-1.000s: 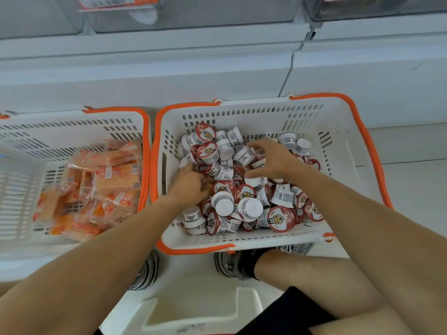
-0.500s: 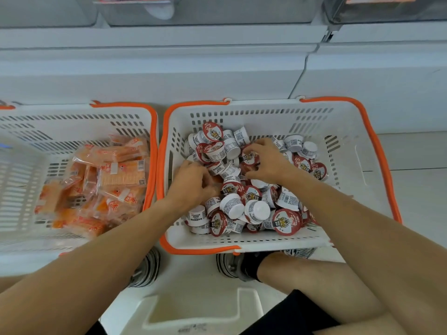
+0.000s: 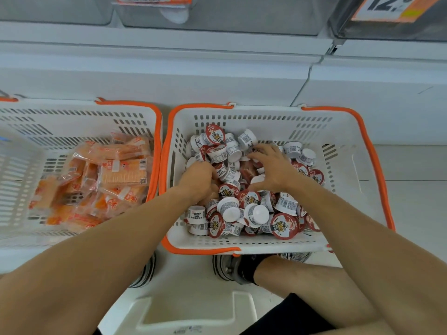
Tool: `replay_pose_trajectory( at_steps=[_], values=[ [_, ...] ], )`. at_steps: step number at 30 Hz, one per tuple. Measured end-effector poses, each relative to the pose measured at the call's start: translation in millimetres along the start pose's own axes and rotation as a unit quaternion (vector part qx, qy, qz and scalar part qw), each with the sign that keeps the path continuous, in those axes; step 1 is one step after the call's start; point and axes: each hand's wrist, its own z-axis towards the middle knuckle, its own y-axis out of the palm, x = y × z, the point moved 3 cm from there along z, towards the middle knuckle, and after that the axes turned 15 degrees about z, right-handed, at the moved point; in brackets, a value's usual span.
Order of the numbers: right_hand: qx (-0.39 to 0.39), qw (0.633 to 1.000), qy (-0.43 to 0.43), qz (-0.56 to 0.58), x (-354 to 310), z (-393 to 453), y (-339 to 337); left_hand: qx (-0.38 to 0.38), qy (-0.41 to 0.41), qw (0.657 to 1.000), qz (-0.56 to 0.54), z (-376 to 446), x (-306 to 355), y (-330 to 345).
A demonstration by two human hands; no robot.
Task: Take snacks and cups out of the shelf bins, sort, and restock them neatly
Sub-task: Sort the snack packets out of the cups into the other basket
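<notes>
2 white baskets with orange rims are seen side by side on the floor below a white shelf front. The right basket [image 3: 348, 131] is heaped with small white cups [image 3: 256, 213] sealed with red lids; no common direction is kept — some are turned lid-up, such as the one at the near edge [image 3: 283, 226], some lie on their sides with the base toward the camera, and one at the far end [image 3: 215, 134] is tipped with its lid facing the viewer. The left basket [image 3: 79, 117] is filled with flat orange snack packets [image 3: 123, 174], most laid with their long axes roughly across the basket, a few slanted.

Both hands are sunk in the cup pile. The left hand [image 3: 199, 181] is curled, its fingertips buried among the cups near the left wall; whether a cup is actually gripped cannot be told. The right hand [image 3: 273, 168] is spread wide — fingers splayed and arched over the middle of the heap, tips touching cups, nothing clearly enclosed.

A shoe [image 3: 227, 267] is visible under the near edge of the right basket, and a price label [image 3: 396, 7] hangs above at the upper right.
</notes>
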Motion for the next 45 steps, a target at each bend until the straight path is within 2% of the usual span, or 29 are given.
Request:
replay_pose_trajectory(
  at_steps=[4, 7, 12, 14, 17, 21, 26, 28, 31, 33, 37, 40, 42, 45],
  values=[
    [0.01, 0.999, 0.029, 0.029, 15, 1, -5, 0.001, 0.0, 0.999, 0.033, -5, 0, -4],
    [0.013, 0.994, 0.08, 0.069, 21, 3, -9, -0.016, 0.011, 1.0, 0.006, -17, 1, -11],
    [0.008, 0.987, 0.132, 0.095, 43, -5, -22, 0.045, -0.001, 0.998, -0.042, -38, -3, -45],
    [0.0, 0.983, 0.146, 0.109, 51, -9, -30, 0.072, 0.017, 0.995, -0.062, -40, -2, -62],
    [-0.003, 0.977, 0.167, 0.133, 59, -19, -46, 0.101, 0.028, 0.987, -0.126, -38, 7, -86],
    [0.022, 0.967, 0.198, 0.158, 75, -31, -59, 0.117, -0.011, 0.961, -0.251, -18, 29, -95],
    [0.141, 0.965, 0.087, 0.202, 57, -22, -65, 0.067, -0.046, 0.963, -0.258, 5, 42, -67],
    [0.105, 0.977, 0.024, 0.186, 29, -4, -55, 0.057, -0.052, 0.973, -0.215, 7, 36, -55],
    [0.011, 0.993, -0.044, 0.106, -5, 22, -26, 0.047, -0.061, 0.982, -0.171, 5, 25, -38],
    [-0.012, 0.997, -0.038, 0.069, -8, 33, -6, 0.047, -0.075, 0.98, -0.179, 3, 20, -35],
    [0.032, 0.999, -0.036, 0.01, 1, 41, 12, 0.039, -0.084, 0.976, -0.196, -3, 17, -36],
    [-0.003, 0.998, -0.046, -0.033, 2, 44, 12, 0.028, -0.08, 0.976, -0.203, -6, 14, -34],
    [-0.002, 0.998, -0.054, -0.028, 1, 43, 8, 0.026, -0.083, 0.973, -0.212, -9, 11, -32],
    [0.045, 0.997, -0.043, 0.046, 3, 35, -5, 0.026, -0.097, 0.958, -0.269, -14, 8, -31]
  ],
)
